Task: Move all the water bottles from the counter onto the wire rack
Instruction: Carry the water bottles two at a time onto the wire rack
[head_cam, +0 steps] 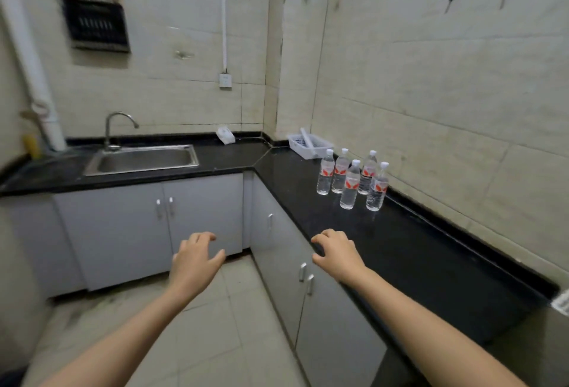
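Several clear water bottles [351, 183] with white caps and red-and-white labels stand upright in a tight group on the black counter [415, 251], near the right wall. My left hand [197, 259] hangs over the floor in front of the cabinets, fingers apart and curled, holding nothing. My right hand [337, 252] hovers at the counter's front edge, below and left of the bottles, fingers spread and empty. No wire rack shows in this view.
A white plastic basket [309, 143] sits on the counter in the corner behind the bottles. A steel sink [141, 160] with a faucet [118, 128] is at the left. Grey cabinet doors [203, 208] run below the counter. A white object [562, 302] peeks in at the right edge.
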The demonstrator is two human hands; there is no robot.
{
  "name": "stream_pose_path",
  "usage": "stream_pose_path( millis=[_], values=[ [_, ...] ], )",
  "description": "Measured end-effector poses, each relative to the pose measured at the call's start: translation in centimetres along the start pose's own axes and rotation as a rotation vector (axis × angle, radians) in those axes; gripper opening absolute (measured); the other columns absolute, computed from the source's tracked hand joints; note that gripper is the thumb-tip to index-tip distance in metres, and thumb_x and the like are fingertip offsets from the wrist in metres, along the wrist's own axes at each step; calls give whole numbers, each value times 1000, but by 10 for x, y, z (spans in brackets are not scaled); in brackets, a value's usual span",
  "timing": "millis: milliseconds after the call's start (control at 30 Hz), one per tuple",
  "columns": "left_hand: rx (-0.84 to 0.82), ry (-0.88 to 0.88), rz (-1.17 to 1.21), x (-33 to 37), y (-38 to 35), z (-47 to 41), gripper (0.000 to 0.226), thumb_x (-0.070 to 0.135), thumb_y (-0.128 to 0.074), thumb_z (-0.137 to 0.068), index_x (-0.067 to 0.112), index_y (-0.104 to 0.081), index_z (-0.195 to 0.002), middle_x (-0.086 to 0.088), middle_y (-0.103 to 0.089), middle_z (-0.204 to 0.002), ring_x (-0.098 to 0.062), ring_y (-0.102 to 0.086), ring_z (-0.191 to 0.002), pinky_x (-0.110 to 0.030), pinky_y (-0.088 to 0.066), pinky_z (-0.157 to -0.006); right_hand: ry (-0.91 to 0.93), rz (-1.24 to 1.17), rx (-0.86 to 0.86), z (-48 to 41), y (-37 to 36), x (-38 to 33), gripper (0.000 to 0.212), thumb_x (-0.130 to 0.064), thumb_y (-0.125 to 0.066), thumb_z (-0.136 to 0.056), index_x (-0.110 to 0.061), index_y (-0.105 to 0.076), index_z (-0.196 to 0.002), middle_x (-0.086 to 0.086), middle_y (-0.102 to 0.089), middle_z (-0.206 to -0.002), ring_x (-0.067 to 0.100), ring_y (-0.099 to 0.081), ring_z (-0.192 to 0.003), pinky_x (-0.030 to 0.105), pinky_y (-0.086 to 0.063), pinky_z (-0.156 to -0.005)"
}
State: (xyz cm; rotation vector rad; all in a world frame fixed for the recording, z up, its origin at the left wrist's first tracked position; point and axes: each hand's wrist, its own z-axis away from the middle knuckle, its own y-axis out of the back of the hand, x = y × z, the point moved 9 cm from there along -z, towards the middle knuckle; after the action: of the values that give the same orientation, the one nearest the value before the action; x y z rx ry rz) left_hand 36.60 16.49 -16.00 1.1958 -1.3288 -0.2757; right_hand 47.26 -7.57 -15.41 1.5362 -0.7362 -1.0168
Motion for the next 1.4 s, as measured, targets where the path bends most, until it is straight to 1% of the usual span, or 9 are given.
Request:
stream_pose_path(
  millis=[167,400,633,833,967,1167,1300,1400],
  values=[
    [53,36,26,-50,32,-17,36,25,-53,-88,10,-52,-120,-10,-50,-131,-28,-42,-122,-39,-34,-98,61,-16,34,-27,1,-54,42,-29,-48,-89,-17,-47,-129,5,-44,-135,26,-36,-126,37,-32,-100],
    [63,32,66,-77,35,-52,34,25,-53,-88,12,-52,-119,-6,-52,-128,-24,-43,-120,-38,-35,-99,141,-42,13,-80,-24,-93,40,-30,-48,-90,-18,-47,-129,3,-44,-137,23,-33,-130,35,-30,-102],
    [141,80,16,-119,67,-130,33,23,-53,-88,11,-53,-118,-9,-52,-127,-25,-44,-119,-39,-35,-100,271,-136,-18,-189,-54,-153,39,-29,-50,-90,-17,-49,-127,4,-47,-136,23,-38,-128,36,-32,-105],
    [250,180,-21,-166,97,-208,32,19,-58,-85,5,-56,-114,-14,-57,-122,-31,-49,-115,-42,-38,-97,398,-205,-77,-281,-81,-225,40,-28,-50,-89,-16,-50,-127,5,-47,-136,25,-38,-127,35,-33,-106],
    [214,270,-10,-210,80,-233,33,19,-58,-85,4,-56,-115,-16,-56,-121,-33,-49,-115,-45,-40,-97,442,-185,-170,-319,-117,-256,40,-27,-50,-89,-16,-49,-128,7,-47,-136,25,-38,-127,35,-33,-105],
    [178,371,31,-270,51,-286,33,19,-56,-86,4,-55,-115,-17,-56,-123,-33,-49,-115,-44,-40,-98,416,-156,-241,-380,-160,-276,40,-27,-50,-89,-16,-49,-128,7,-47,-135,26,-39,-126,34,-32,-104],
    [132,337,75,-294,26,-354,34,20,-54,-88,5,-54,-118,-15,-55,-125,-31,-48,-116,-43,-39,-99,350,-138,-255,-432,-180,-280,41,-26,-49,-89,-15,-48,-129,9,-47,-135,26,-38,-127,35,-32,-105],
    [69,273,129,-300,3,-416,34,21,-52,-88,6,-53,-119,-14,-54,-125,-29,-47,-117,-43,-40,-99,239,-152,-219,-477,-181,-268,41,-26,-50,-89,-15,-48,-129,8,-47,-136,26,-37,-128,35,-32,-106]
  ],
)
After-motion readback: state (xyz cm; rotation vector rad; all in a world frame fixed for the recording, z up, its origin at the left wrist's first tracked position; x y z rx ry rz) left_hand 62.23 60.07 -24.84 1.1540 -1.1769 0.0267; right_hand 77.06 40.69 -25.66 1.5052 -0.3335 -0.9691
